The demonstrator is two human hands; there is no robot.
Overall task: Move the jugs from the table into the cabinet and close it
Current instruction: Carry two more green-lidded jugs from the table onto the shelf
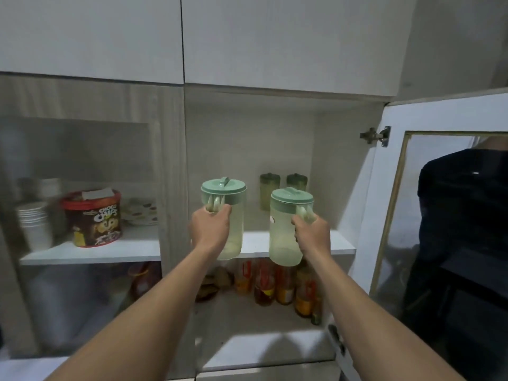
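Two pale green translucent jugs with green lids are held up in front of the open cabinet. My left hand (210,228) grips the handle of the left jug (232,215). My right hand (312,235) grips the handle of the right jug (283,229). Both jugs hang upright at the front edge of the upper white shelf (255,244), their bases a little below its level. The cabinet's right door (428,204), with a glass pane, stands swung open to the right.
Two small green-lidded containers (283,188) stand at the back of the upper shelf. Several bottles (277,281) fill the shelf below. Behind the shut left glass door sit a Choco Chips tub (93,218), stacked cups (34,224) and plates. The open door's glass reflects a dark-clothed person.
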